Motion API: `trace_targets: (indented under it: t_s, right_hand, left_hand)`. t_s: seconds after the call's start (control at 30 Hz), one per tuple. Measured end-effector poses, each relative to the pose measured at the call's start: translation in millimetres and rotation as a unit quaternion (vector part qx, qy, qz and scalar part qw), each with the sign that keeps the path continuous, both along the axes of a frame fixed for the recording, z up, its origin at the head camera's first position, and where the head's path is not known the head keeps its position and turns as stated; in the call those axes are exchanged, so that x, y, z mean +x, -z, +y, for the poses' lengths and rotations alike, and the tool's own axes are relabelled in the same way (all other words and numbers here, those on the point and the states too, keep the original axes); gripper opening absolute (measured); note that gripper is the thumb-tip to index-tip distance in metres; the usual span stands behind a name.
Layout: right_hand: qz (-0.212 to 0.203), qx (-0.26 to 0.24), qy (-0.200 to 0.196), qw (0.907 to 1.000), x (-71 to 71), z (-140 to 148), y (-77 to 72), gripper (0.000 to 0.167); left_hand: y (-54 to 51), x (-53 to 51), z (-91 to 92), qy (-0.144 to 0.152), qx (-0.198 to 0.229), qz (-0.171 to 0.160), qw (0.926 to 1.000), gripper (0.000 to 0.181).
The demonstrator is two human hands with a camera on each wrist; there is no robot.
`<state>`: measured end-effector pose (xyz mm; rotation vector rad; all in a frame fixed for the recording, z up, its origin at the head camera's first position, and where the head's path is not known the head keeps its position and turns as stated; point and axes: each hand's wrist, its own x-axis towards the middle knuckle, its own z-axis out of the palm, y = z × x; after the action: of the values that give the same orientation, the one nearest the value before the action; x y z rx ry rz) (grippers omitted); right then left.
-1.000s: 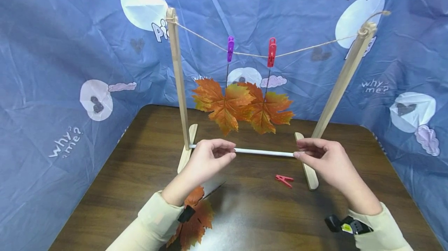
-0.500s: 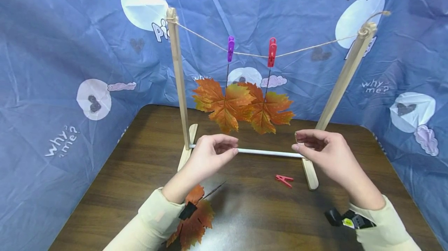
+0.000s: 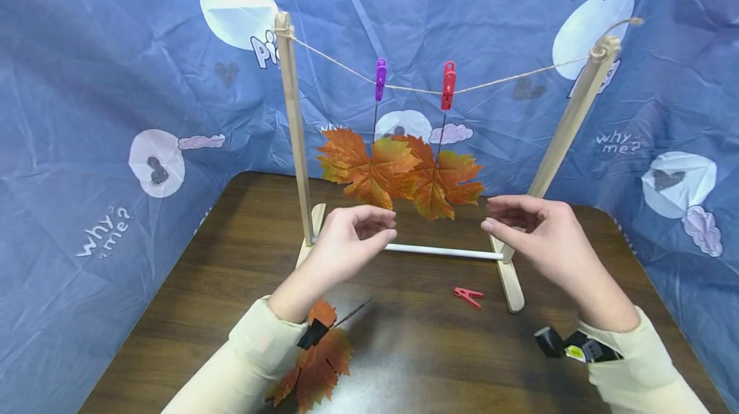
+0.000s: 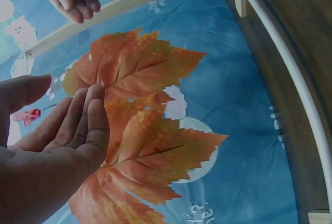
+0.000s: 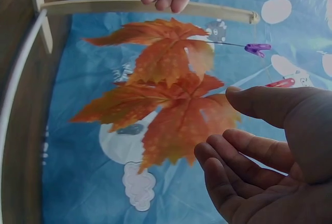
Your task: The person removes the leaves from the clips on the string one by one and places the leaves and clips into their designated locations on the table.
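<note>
Both hands hover in front of a wooden stand, with nothing between thumb and fingers. My left hand (image 3: 355, 241) is in front of the left part of the white rod (image 3: 444, 251); my right hand (image 3: 543, 234) is by the right post (image 3: 568, 128). Two orange maple leaves hang just beyond them, the left leaf (image 3: 369, 167) overlapping the right leaf (image 3: 447, 183). A purple clothespin (image 3: 380, 80) and a red clothespin (image 3: 448, 85) hold their stems at the string (image 3: 331, 61). In the wrist views, the left hand (image 4: 67, 136) and right hand (image 5: 270, 156) have loosely bent fingers.
A loose red clothespin (image 3: 468, 296) lies on the brown table (image 3: 427, 350) near the stand's right foot (image 3: 510, 285). Another maple leaf (image 3: 323, 362) lies at the front left, partly under the left forearm. A blue printed cloth (image 3: 485, 9) surrounds the table behind and at the sides.
Both hands have risen from the level of the white rod toward the hanging leaves. More of the rod's right end now shows. Leaves and clothespins look unmoved.
</note>
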<state>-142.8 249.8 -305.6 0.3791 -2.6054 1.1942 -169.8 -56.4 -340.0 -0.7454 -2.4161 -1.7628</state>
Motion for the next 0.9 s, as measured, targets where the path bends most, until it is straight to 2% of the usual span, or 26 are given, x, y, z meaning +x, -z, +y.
trace_targets:
  t_s: [0.23,0.53,0.9]
  right_hand:
    - [0.008,0.0,0.0,1.0,-3.1,-1.9,-17.1,0.033]
    - [0.014,-0.004,0.007,0.9999,-7.3,-6.0,-34.0,0.035]
    - [0.046,-0.009,0.013,0.9988,-13.3,-10.9,-52.9,0.032]
  left_hand:
    - [-11.1,-2.2,4.8,-0.004,-0.003,0.016,0.9999,0.02]
    - [-20.2,-8.3,8.8,-0.008,0.017,0.033,0.9993,0.022]
    - [-33.2,-13.7,12.6,-0.001,0.026,0.04,0.9989,0.024]
